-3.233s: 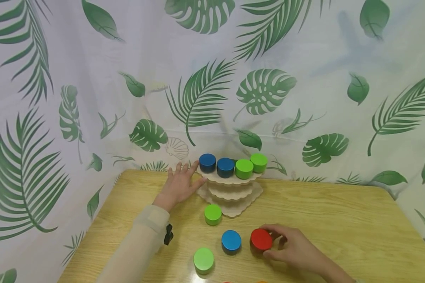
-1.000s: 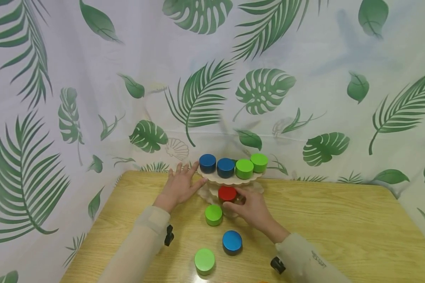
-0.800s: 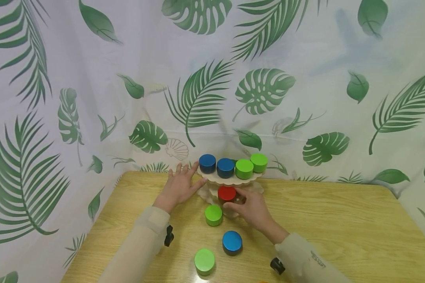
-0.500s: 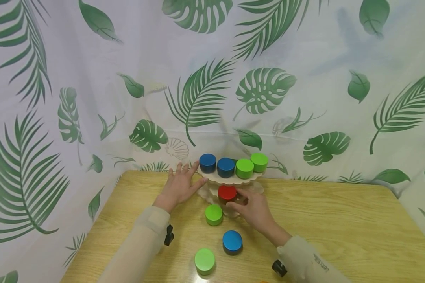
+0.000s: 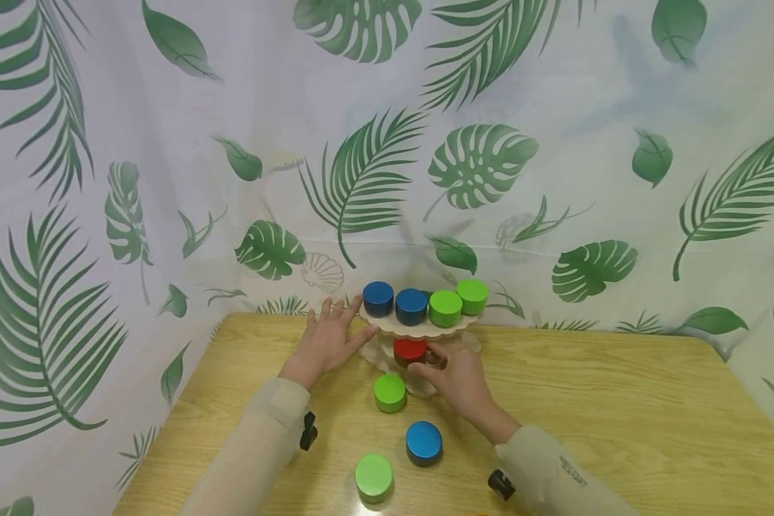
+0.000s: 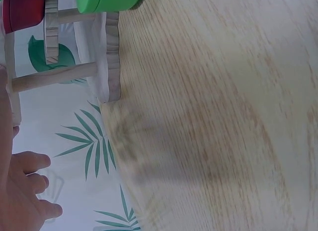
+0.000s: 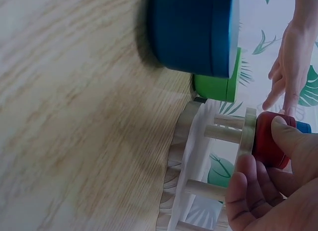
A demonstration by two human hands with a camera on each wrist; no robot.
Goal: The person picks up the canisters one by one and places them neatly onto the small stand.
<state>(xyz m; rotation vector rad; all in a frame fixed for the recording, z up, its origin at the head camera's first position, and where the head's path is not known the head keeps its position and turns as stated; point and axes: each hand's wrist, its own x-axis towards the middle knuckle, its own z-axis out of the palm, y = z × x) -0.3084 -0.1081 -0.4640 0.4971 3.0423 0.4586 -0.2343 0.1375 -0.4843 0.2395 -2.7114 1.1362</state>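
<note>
My right hand (image 5: 461, 380) pinches a red round tin (image 5: 409, 351) between thumb and fingers, under the top tier of a scalloped wooden tiered stand (image 5: 419, 331). In the right wrist view the red tin (image 7: 268, 141) sits right at the middle tier (image 7: 247, 131), thumb on its lid side. My left hand (image 5: 327, 340) touches the left rim of the top tier with its fingers spread. Two blue tins (image 5: 411, 307) and two green tins (image 5: 446, 308) stand in a row on that tier. The lower tiers are partly hidden by the top one and my right hand.
On the wooden table (image 5: 606, 416), a green tin (image 5: 390, 393) stands close in front of the stand. Nearer are a blue tin (image 5: 423, 443) and another green tin (image 5: 373, 477). An orange edge shows at the bottom of the head view. A leaf-patterned curtain (image 5: 490, 236) hangs behind.
My right hand has carried the red tin from the table's front up and left to the stand, then slightly farther in under the top tier. My left hand stays in place.
</note>
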